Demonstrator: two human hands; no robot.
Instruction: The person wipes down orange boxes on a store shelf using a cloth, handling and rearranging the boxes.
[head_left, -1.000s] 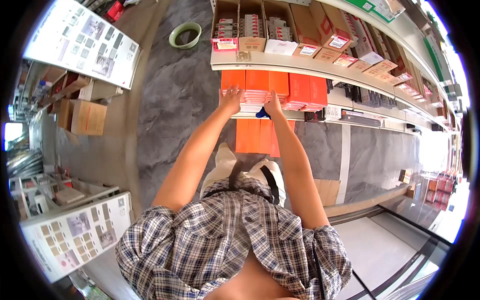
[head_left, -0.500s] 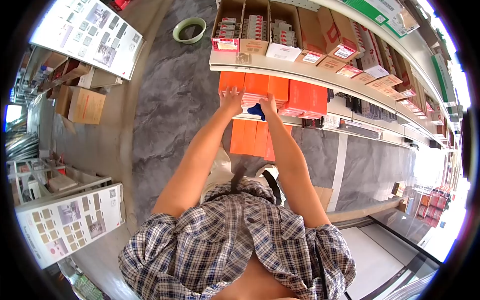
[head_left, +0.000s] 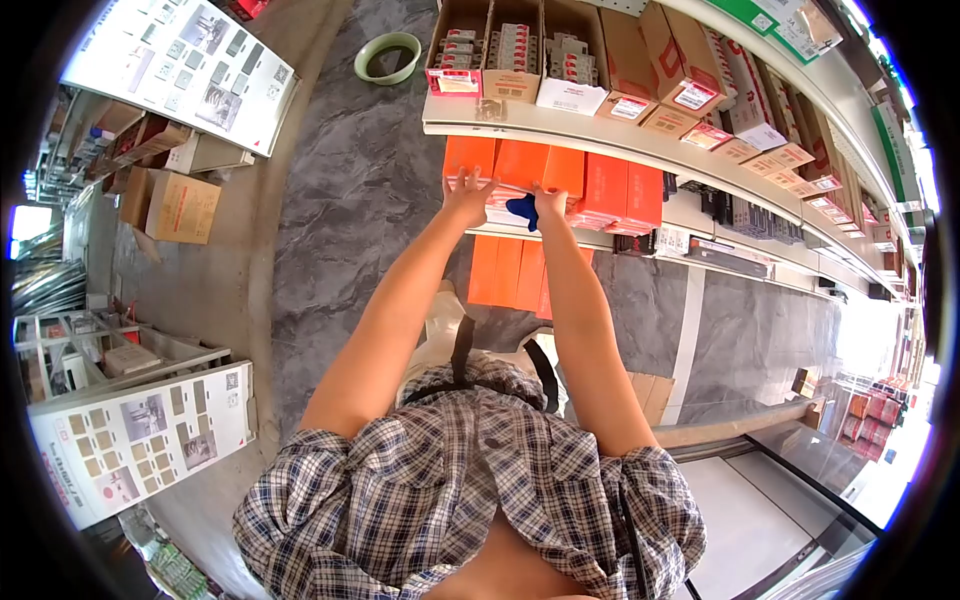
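Note:
My left hand rests with fingers spread against the front of the orange boxes on the lower shelf. My right hand is at the front edge of the same row, its fingers closed around a bunched dark blue cloth. The cloth hangs out on the left side of that hand, and part of it is hidden in the palm. To the right, redder boxes stand in the same row. Below the shelf edge, more orange boxes stand near the floor, partly behind my right forearm.
Above the boxes, a shelf carries open cartons of small packets. A green basin sits on the grey floor to the left. Display boards and a cardboard carton stand further left.
The whole view has shifted slightly to the right. My right hand and the blue cloth have risen a little along the box fronts; my left hand stays at the boxes.

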